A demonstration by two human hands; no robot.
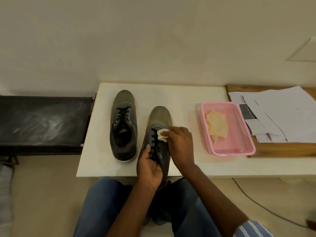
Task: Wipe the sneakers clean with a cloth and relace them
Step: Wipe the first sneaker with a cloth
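1. The white bench (196, 100) fills the middle of the frame, against a pale wall.
2. A black padded surface (42, 122) sits at the left of the frame, beside the bench's left edge.
3. A wooden board (282, 149) at the right edge carries a spread of white papers (282, 113).
4. A pink perforated basket (242, 132) stands at the right of the bench, just beside the papers, with a crumpled yellowish cloth (217, 125) lying inside it.
5. The left sneaker (124, 108), grey-olive with black laces, stands flat on the bench left of centre, toe pointing toward the top of the frame, laced.
6. The right sneaker (159, 117) lies just right of it, nearer the bottom of the frame, its heel reaching past the bench's near edge over the person's jeans-clad lap.
7. The left hand (150, 166) grips this sneaker at its heel end, fingers curled round the collar and thumb up beside the black laces.
8. The right hand (179, 144) comes in from the lower right, fingers bunched and pinching a small white cloth wad (162, 135), which presses on the upper part of the tongue and laces.
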